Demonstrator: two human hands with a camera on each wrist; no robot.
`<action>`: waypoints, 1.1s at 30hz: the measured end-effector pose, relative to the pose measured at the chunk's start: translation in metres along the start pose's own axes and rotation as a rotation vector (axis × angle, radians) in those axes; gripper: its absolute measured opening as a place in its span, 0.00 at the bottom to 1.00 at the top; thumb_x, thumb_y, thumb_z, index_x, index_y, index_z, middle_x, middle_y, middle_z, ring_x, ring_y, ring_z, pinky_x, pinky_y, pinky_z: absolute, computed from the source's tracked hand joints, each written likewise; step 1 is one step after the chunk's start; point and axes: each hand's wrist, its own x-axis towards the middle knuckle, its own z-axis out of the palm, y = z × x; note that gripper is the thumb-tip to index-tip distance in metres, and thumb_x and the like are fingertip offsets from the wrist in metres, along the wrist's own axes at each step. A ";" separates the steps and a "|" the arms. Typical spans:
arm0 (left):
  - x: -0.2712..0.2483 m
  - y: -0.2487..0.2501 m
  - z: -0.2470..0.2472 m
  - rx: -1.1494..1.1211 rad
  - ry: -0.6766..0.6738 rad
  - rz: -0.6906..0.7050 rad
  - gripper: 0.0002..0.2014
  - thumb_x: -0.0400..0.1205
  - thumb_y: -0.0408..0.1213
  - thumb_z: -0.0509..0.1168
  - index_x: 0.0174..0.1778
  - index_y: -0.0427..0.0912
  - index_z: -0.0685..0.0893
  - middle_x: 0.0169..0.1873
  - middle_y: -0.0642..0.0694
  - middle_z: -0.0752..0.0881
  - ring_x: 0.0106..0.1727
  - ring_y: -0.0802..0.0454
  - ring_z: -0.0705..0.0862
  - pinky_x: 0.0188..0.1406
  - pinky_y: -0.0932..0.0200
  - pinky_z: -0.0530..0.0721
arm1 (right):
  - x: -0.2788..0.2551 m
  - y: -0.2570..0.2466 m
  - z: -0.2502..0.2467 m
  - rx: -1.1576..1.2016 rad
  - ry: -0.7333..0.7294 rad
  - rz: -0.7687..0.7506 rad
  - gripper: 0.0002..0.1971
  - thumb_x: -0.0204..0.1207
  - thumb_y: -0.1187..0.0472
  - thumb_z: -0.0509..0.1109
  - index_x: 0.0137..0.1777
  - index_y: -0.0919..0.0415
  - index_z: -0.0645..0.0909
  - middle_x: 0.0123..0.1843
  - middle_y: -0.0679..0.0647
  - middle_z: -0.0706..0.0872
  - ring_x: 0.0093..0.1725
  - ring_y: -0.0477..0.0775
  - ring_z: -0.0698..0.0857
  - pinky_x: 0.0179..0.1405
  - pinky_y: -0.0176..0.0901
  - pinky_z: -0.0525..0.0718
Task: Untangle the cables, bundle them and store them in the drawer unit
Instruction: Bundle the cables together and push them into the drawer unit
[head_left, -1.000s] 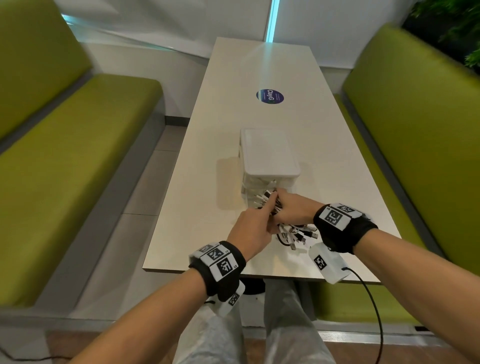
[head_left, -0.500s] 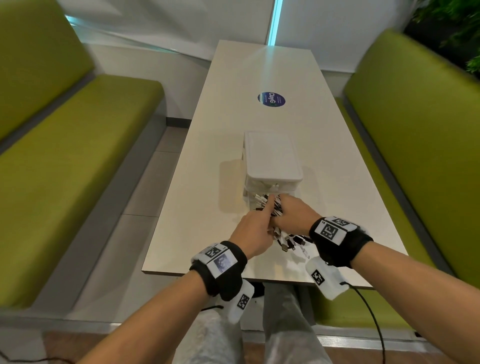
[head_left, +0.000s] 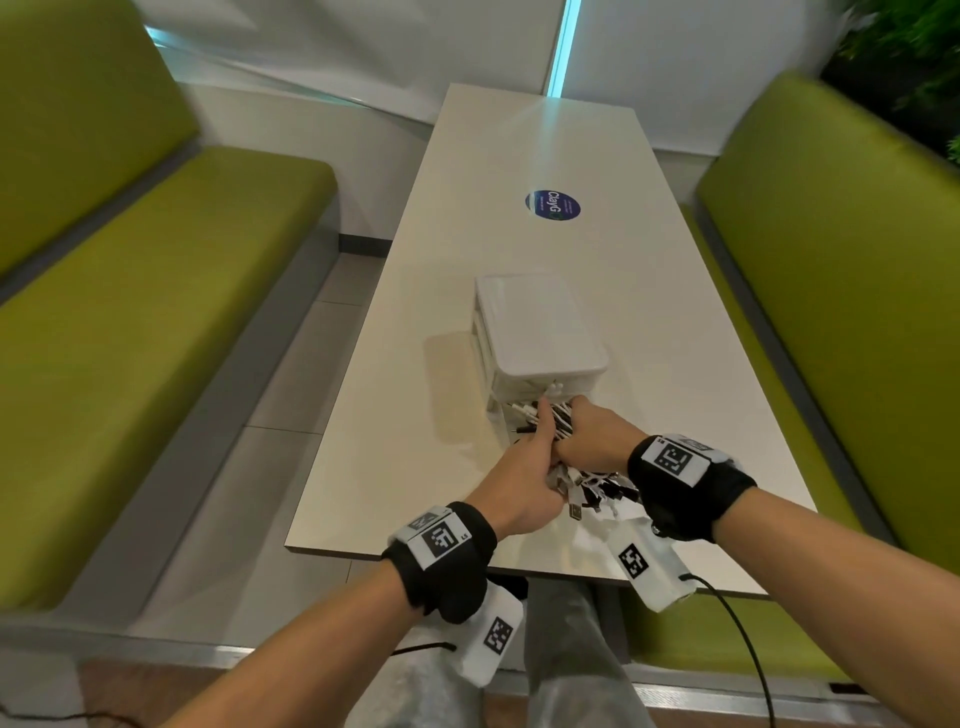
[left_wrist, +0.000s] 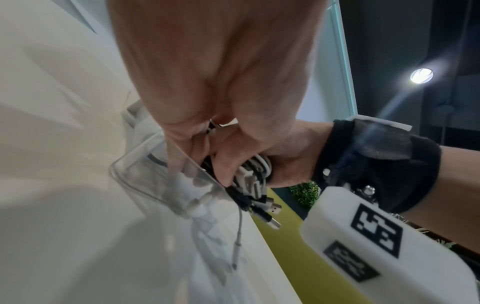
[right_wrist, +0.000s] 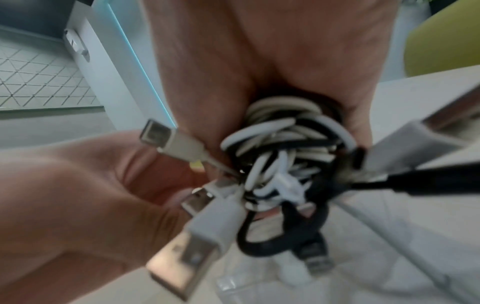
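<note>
A white drawer unit (head_left: 540, 332) stands mid-table with a clear drawer (left_wrist: 155, 181) pulled out toward me. My right hand (head_left: 584, 434) grips a coiled bundle of white and black cables (right_wrist: 280, 148) at the drawer's mouth. USB plugs (head_left: 587, 491) stick out of the bundle toward me. My left hand (head_left: 535, 452) is pressed against the bundle from the left, thumb lying along the cables, its fingers (left_wrist: 182, 156) curled in at the drawer's rim. A few white cables (left_wrist: 200, 207) lie inside the drawer. The hands hide the drawer's front in the head view.
The white table (head_left: 467, 234) carries a round blue sticker (head_left: 552, 203) beyond the unit. Green benches (head_left: 130, 312) run along both sides. A thin white cable end (left_wrist: 237, 242) trails on the table beside the drawer.
Both hands have moved forward with the bundle, from just above the table's near part up to the drawer's mouth. The plugs hang closer to the unit.
</note>
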 end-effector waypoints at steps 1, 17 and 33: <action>0.000 0.000 -0.001 -0.003 -0.002 0.004 0.51 0.80 0.31 0.64 0.82 0.51 0.27 0.49 0.39 0.82 0.49 0.45 0.83 0.52 0.47 0.84 | 0.001 0.000 0.001 0.024 0.021 0.002 0.31 0.75 0.56 0.71 0.72 0.67 0.63 0.61 0.63 0.82 0.53 0.59 0.82 0.48 0.48 0.82; -0.012 0.006 -0.007 -0.016 -0.046 0.052 0.53 0.76 0.24 0.62 0.83 0.55 0.30 0.80 0.46 0.61 0.71 0.40 0.73 0.56 0.61 0.77 | 0.005 0.003 0.015 0.348 0.243 0.054 0.21 0.76 0.58 0.68 0.63 0.63 0.66 0.50 0.59 0.84 0.47 0.60 0.85 0.48 0.53 0.86; -0.009 0.009 -0.015 0.063 0.035 -0.105 0.39 0.82 0.28 0.56 0.86 0.39 0.42 0.69 0.34 0.78 0.66 0.39 0.78 0.56 0.58 0.77 | 0.020 -0.024 0.016 -0.164 0.005 0.025 0.37 0.79 0.56 0.67 0.77 0.74 0.51 0.53 0.64 0.85 0.48 0.62 0.84 0.42 0.46 0.77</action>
